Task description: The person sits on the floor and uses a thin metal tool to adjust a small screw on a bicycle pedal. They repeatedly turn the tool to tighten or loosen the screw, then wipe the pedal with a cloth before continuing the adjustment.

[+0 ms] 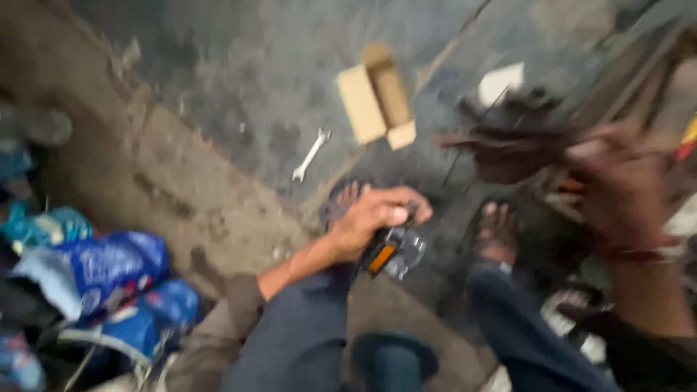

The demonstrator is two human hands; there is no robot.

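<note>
Work looks only partly along, by my reckoning: the black bicycle pedal with an orange reflector (392, 252) is off any bike, low over the dirty concrete floor (239, 80), while the silver open-ended wrench (311, 154) and the open cardboard box (377, 96) lie apart, untouched. Left hand (374, 218) curls closed around the pedal's top. Right hand (624, 185) is raised and blurred; its grip I cannot tell.

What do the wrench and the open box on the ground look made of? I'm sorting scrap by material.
The wrench looks like bare metal: pale silvery, with a slight shine against the dark ground. The open box looks like plain brown cardboard: matte tan, with flat folded flaps. The blurred picture hides finer surface detail.
</note>
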